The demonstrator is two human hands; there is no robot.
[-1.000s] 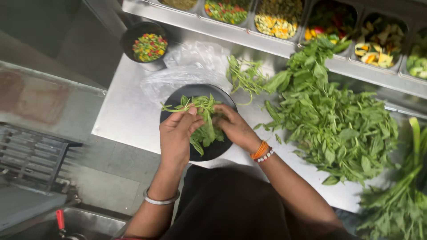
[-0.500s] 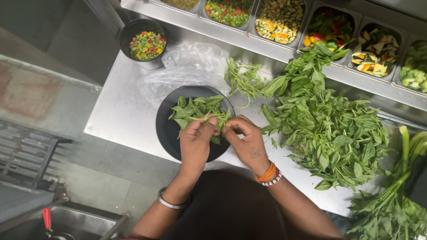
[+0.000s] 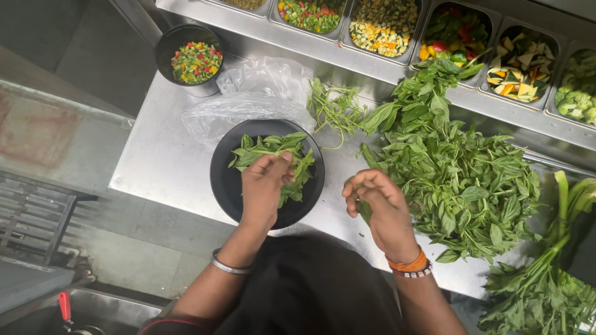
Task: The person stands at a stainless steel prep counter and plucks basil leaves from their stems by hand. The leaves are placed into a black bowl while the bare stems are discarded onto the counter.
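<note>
— Though the head blocks the lower middle, can you see both hands?

— Yes. The left hand [image 3: 264, 186] is over the black bowl [image 3: 226, 180], its fingers [image 3: 282, 160] pinched on the leaves [image 3: 273, 149] lying in it. The right hand [image 3: 382, 205] hovers over the counter [image 3: 161, 161] between the bowl and the basil pile [image 3: 459, 180], fingers curled round a small green piece; how much it holds is hard to make out.

— What is cut off?

— The trays [image 3: 528, 59] of chopped vegetables run past the top edge, and the long-stemmed greens [image 3: 546, 279] leave the frame at the right. The stripped stems [image 3: 335, 108] partly cover the plastic bag [image 3: 261, 87], whose lower edge slips behind the bowl.

— Any change from half a second ago?

— Then both hands met over the bowl, working one sprig. Now the right hand has pulled away toward the pile, while the left stays on the leaves. The small bowl of diced vegetables [image 3: 195, 59] has not moved.
</note>
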